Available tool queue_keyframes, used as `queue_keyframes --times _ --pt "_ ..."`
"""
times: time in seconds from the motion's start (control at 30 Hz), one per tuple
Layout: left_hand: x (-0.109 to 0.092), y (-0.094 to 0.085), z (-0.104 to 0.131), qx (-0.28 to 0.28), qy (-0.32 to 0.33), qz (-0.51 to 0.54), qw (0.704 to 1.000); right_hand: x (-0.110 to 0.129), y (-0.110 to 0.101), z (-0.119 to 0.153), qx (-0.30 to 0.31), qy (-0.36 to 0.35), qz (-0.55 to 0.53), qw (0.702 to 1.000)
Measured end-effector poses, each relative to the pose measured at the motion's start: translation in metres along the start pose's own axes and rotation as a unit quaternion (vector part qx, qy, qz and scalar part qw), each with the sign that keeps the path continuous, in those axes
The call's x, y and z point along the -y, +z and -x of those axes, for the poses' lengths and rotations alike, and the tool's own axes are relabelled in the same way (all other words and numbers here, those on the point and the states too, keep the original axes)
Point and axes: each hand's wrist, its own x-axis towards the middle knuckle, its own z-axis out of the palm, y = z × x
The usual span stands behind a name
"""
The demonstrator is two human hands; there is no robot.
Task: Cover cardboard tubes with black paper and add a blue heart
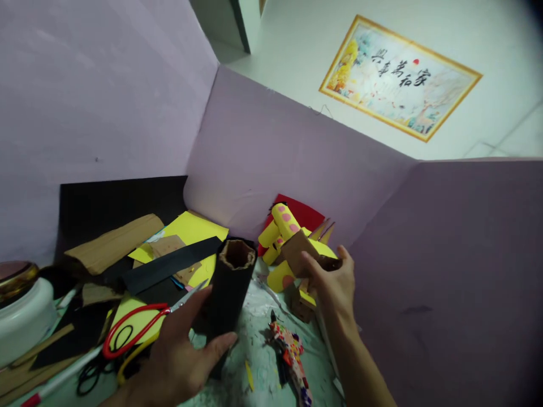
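Observation:
In the head view, my left hand (180, 350) is closed around a tube wrapped in black paper (229, 299). The tube stands upright, and its open top shows a corrugated cardboard lining. To the right, my right hand (333, 288) grips a small brown cardboard box (298, 252); part of it lies behind the fingers. Just beyond that hand are yellow paper tubes with pink spots (285, 221), partly covered by the box. Red-handled scissors (138, 328) lie beside my left hand, their blades partly hidden by it.
A colourfully patterned glue gun (292, 353) lies on the green table between my hands. At left are a white jar (25, 319), yellow paper (201, 229), black strips (173, 265) and a folded cardboard piece (114, 243). Red card (303, 213) leans on the purple wall (275, 152).

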Motion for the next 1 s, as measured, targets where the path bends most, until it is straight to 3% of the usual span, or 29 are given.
queue_keyframes --times 0.13,0.23,0.53,1.0 --pt "-0.029 0.015 -0.016 0.141 0.037 -0.117 0.982 0.017 -0.032 -0.005 -0.010 -0.013 -0.056 0.998" --pt "-0.048 0.029 -0.023 0.179 0.052 -0.155 0.970 0.027 -0.050 -0.012 -0.021 -0.022 -0.097 0.995" --pt "-0.057 0.053 -0.024 0.205 0.099 -0.117 0.967 0.061 -0.091 -0.027 -0.024 -0.059 -0.136 0.989" --pt "-0.056 0.052 -0.028 0.187 0.154 -0.077 0.967 0.068 -0.080 -0.013 0.025 -0.080 -0.151 0.985"
